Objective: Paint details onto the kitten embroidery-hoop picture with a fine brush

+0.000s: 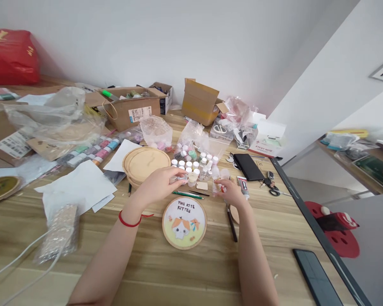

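Observation:
My left hand (161, 182) reaches over the table with thumb and fingers curved about a small clear container (182, 176), partly hidden by the fingers. Beside it stand several white-lidded jars (189, 165). On the right, my right hand (232, 192) has its fingers closed on a small clear plastic bag (217, 187) with reddish bits in it. Between my forearms lies a round wooden-rimmed picture (184, 223) with a cat and lettering. Just above it are a green pencil (187, 195), a dark thin brush (199, 193) and a small pale rectangular piece (202, 185).
Stacked round wooden boards (147, 163) lie left of the jars. Cardboard boxes (132, 108) stand behind. A glue tube (243, 187), black wallet-like case (248, 166), scissors (276, 192) and black pen (231, 223) lie right. A phone (315, 276) rests near the right edge.

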`<act>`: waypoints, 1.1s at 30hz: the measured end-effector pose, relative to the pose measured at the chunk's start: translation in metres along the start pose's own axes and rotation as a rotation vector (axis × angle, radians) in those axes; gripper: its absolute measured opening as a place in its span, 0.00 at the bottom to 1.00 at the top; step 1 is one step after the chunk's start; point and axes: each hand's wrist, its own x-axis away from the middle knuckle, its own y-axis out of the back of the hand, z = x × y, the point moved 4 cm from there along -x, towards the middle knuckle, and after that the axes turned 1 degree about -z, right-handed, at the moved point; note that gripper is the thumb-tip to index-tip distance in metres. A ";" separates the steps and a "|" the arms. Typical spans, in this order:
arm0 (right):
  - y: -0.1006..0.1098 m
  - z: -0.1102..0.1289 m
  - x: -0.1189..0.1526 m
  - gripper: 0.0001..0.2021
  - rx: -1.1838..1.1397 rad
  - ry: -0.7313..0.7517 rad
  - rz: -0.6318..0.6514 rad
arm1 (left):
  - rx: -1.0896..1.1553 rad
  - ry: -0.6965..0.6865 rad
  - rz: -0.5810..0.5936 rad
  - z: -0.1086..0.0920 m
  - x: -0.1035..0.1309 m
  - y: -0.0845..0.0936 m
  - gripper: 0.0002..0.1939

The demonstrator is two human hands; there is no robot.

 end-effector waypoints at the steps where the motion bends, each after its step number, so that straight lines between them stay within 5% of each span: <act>1: -0.002 0.000 0.000 0.18 -0.003 -0.002 0.004 | -0.003 -0.003 0.013 0.000 0.000 -0.001 0.17; 6: -0.002 0.004 -0.003 0.16 -0.048 0.015 -0.025 | -0.015 -0.007 0.041 -0.001 0.001 -0.004 0.16; 11: 0.022 0.022 -0.003 0.24 -0.113 0.014 -0.135 | -0.004 -0.012 0.045 -0.001 0.001 -0.007 0.14; 14: 0.036 0.049 0.004 0.28 -0.260 0.049 -0.213 | 0.023 -0.018 0.056 -0.004 0.000 -0.015 0.21; 18: 0.036 0.097 0.018 0.32 -0.368 0.180 -0.159 | 0.061 -0.078 0.094 -0.014 0.000 -0.031 0.36; 21: 0.029 0.119 0.025 0.32 -0.387 0.247 -0.120 | 0.034 -0.142 0.085 -0.022 -0.001 -0.037 0.30; 25: 0.024 0.125 0.027 0.31 -0.413 0.257 -0.101 | 0.020 -0.153 0.097 -0.023 -0.001 -0.039 0.22; 33: 0.028 0.122 0.027 0.33 -0.456 0.193 -0.059 | -0.016 -0.139 0.069 -0.020 -0.002 -0.036 0.20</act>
